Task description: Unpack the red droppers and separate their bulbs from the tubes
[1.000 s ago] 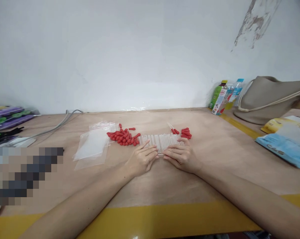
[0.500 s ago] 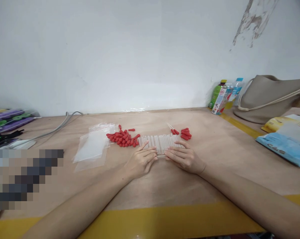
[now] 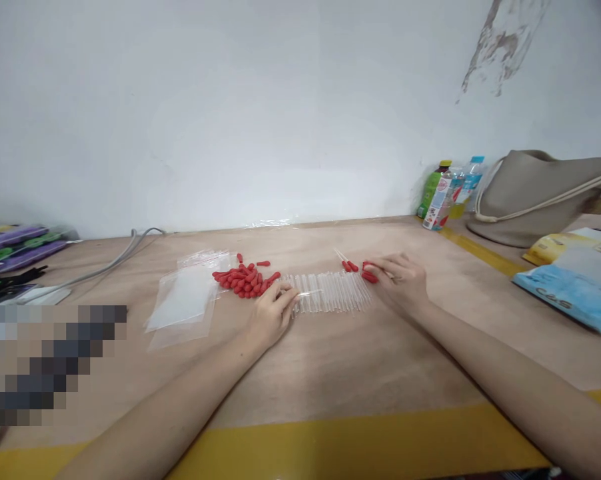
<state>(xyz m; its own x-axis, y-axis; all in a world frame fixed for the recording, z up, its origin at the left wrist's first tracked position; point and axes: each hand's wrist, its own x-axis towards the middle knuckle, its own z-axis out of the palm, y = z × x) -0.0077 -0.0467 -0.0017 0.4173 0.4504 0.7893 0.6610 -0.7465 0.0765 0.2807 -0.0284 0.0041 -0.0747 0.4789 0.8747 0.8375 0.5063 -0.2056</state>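
Observation:
My left hand (image 3: pixel 272 312) pinches one thin glass dropper tube (image 3: pixel 309 291), which points to the right above a row of similar clear tubes (image 3: pixel 338 299) lying side by side. Over to the right, my right hand (image 3: pixel 401 280) has its fingertips closed on a red rubber bulb (image 3: pixel 366 265) at a small cluster of bulbs (image 3: pixel 369 276). Two droppers with red bulbs fitted (image 3: pixel 349 266) lie just left of that cluster, their tubes pointing back. A larger heap of red rubber bulbs (image 3: pixel 246 280) sits beside my left hand.
Clear plastic zip bags (image 3: pixel 185 300) lie left of the heap. A grey cable (image 3: pixel 125 253) runs along the left. Bottles (image 3: pixel 438 197), a grey bag (image 3: pixel 535 197) and a blue packet (image 3: pixel 570 300) stand or lie to the right. Yellow tape (image 3: pixel 330 443) marks the table's front edge.
Both hands were flat against the row of tubes. My left hand has picked up one tube, and my right hand has moved right and back to the small bulb cluster.

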